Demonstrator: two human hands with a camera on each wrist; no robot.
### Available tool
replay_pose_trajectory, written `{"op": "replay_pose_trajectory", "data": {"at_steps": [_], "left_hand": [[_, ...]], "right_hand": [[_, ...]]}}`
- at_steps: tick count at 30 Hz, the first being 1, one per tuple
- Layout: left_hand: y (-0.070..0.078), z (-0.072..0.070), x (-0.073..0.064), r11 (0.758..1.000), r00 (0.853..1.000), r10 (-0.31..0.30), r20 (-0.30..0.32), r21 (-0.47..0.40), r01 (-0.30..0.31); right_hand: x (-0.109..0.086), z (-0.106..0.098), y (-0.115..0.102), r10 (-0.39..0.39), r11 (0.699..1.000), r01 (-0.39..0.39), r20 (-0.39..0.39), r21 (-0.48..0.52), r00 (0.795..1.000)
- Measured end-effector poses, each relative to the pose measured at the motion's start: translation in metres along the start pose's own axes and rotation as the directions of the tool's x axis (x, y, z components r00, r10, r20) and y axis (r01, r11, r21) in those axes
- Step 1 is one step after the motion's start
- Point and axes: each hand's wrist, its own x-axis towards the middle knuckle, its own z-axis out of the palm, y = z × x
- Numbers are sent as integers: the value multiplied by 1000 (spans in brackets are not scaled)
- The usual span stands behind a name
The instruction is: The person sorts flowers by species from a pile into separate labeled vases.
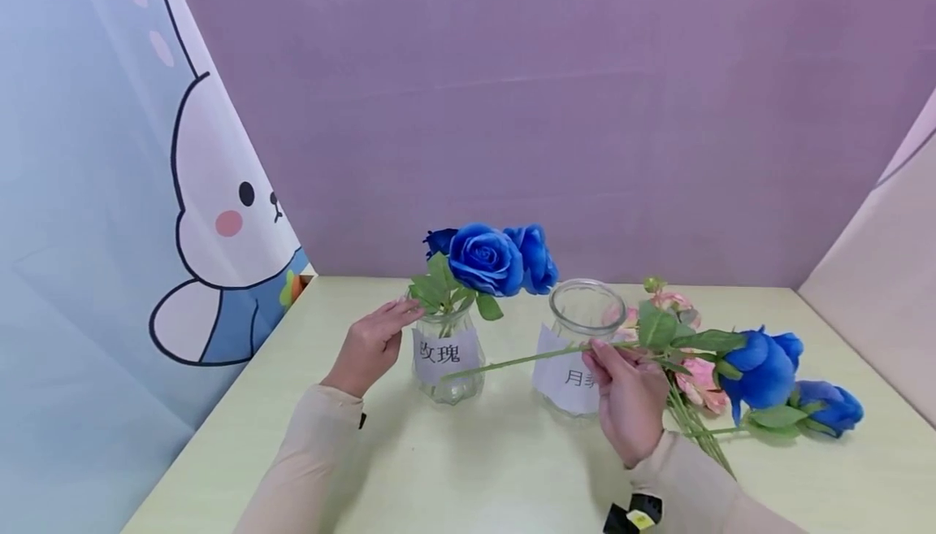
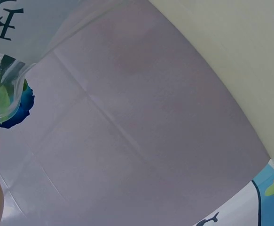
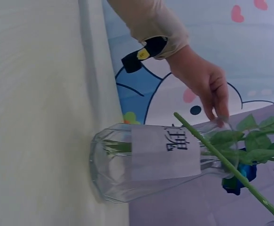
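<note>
Pinched between thumb and fingers, the grip of the right hand (image 1: 632, 400) holds a long-stemmed artificial blue rose (image 1: 760, 367) just below its leaves, the bloom to the right and the bare stem slanting before two glass vases. Holding it there probably leaves the lower stem free to aim. At left, the left hand (image 1: 373, 343) lays nearly straight fingers against the rim of the vase labelled 玫瑰 (image 1: 449, 392), likely steadying it or holding leaves aside, beneath three blue roses (image 1: 486, 259). Pink flowers (image 1: 702, 384) and another blue rose (image 1: 834, 408) lie on the table (image 1: 453, 477) at right, perhaps for easy reach. Right fingers cover part of the label on the second vase (image 1: 574, 337); whether the stem touches that glass is unclear. The right-wrist view crops out the held bloom; the left-wrist view catches only the left hand's edge.
</note>
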Motion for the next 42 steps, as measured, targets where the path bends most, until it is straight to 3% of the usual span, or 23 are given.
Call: {"op": "replay_pose_trajectory", "data": {"at_steps": [5, 11, 26, 34, 42], "left_hand": [[1, -2, -1, 1000, 1000, -14, 25, 8, 14], [2, -5, 0, 1000, 999, -13, 34, 20, 12], [1, -4, -1, 999, 998, -39, 46, 19, 38], [3, -1, -1, 1000, 999, -30, 40, 8, 30], [4, 1, 1, 1000, 1000, -19, 17, 12, 19]], "right_hand": [[2, 4, -4, -24, 997, 26, -31, 72, 999], [5, 11, -9, -67, 994, 70, -38, 85, 997], [26, 36, -46, -178, 974, 180, -30, 138, 984], [30, 42, -55, -185, 963, 186, -25, 193, 983], [34, 59, -51, -248, 958, 235, 63, 164, 967]]}}
